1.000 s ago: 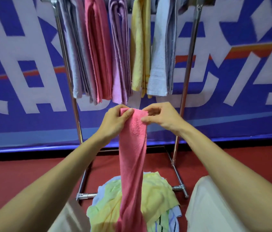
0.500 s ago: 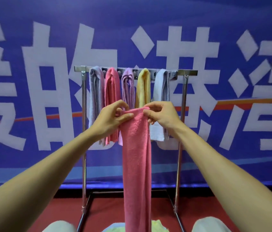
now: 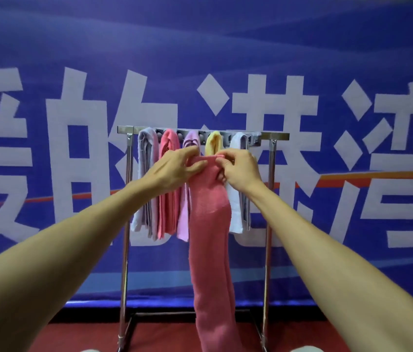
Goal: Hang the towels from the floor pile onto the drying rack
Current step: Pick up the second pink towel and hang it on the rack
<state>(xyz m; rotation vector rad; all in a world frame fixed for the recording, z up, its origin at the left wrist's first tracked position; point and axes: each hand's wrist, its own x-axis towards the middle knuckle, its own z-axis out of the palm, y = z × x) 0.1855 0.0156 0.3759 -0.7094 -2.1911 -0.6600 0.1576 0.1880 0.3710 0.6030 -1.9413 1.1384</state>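
Note:
A long pink towel (image 3: 210, 237) hangs down in front of me, held up by its top edge. My left hand (image 3: 175, 168) pinches the towel's upper left corner and my right hand (image 3: 238, 168) pinches the upper right. Both hands are just below the top bar of the metal drying rack (image 3: 274, 136). Several towels hang on the rack: a grey towel (image 3: 145, 179), a pink one (image 3: 168, 214), a lilac one (image 3: 183, 222), a yellow one (image 3: 213, 144) and a white one (image 3: 238, 214). The floor pile is out of view.
A blue banner with large white characters (image 3: 73, 148) stands right behind the rack. The floor is red (image 3: 162, 336). The rack's right end past the white towel shows bare bar.
My view has risen from the floor pile to the rack top. Both hands have lifted the pink towel up to just below the rack's bar.

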